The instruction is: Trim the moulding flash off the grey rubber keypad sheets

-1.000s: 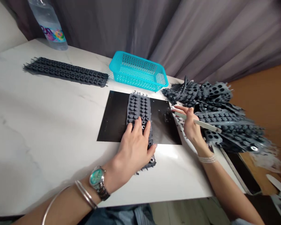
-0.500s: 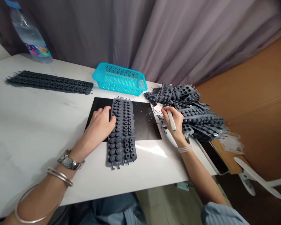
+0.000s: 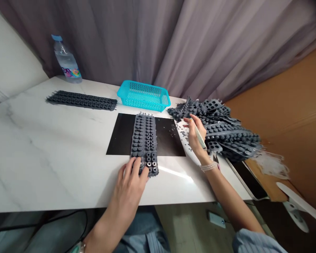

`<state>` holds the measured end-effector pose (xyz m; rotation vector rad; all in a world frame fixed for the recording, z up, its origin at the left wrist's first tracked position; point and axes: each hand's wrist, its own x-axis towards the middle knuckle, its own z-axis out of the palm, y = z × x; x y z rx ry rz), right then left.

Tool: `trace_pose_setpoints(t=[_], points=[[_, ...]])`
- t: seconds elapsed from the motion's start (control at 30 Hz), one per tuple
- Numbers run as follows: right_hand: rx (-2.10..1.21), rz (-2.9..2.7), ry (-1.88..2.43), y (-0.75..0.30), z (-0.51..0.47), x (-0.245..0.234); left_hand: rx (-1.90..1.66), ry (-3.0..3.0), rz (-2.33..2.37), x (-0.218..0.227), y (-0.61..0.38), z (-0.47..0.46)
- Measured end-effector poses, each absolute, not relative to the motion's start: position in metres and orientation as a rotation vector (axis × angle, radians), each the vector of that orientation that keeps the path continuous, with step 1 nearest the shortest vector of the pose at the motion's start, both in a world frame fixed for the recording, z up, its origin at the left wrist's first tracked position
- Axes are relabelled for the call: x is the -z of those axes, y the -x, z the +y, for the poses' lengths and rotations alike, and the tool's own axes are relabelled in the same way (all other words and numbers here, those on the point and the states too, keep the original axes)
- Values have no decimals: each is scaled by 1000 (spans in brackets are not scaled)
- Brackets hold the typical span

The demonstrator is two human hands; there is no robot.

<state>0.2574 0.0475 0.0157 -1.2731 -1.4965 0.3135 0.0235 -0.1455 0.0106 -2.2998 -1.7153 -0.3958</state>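
A grey rubber strip (image 3: 144, 138) studded with rows of round buttons lies lengthwise over a black mat (image 3: 122, 135) on the white table. My left hand (image 3: 131, 184) rests on the strip's near end, fingers spread flat over it. My right hand (image 3: 193, 137) is closed around a white pen-like tool (image 3: 200, 137), at the mat's right edge beside a pile of grey rubber strips (image 3: 223, 128). Small grey bits (image 3: 183, 131) are scattered on the table near that hand.
A turquoise plastic basket (image 3: 143, 95) stands behind the mat. Another long grey strip (image 3: 81, 100) lies at the far left, near a water bottle (image 3: 67, 65). A curtain hangs behind; a dark phone-like slab (image 3: 249, 181) sits at the table's right edge.
My left hand slid from the strip's left side down to its near end. The right hand with the tool lifted slightly beside the pile. The view shifted farther back.
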Motion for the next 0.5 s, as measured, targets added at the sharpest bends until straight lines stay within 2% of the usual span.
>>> trace_pose_setpoints(t=[0.23, 0.5], points=[[-469, -1528, 1233, -249, 44, -25, 378, 2254, -1415, -29, 23, -143], [-574, -1586, 1245, -238, 43, -25, 76, 1994, -1813, -56, 75, -152]])
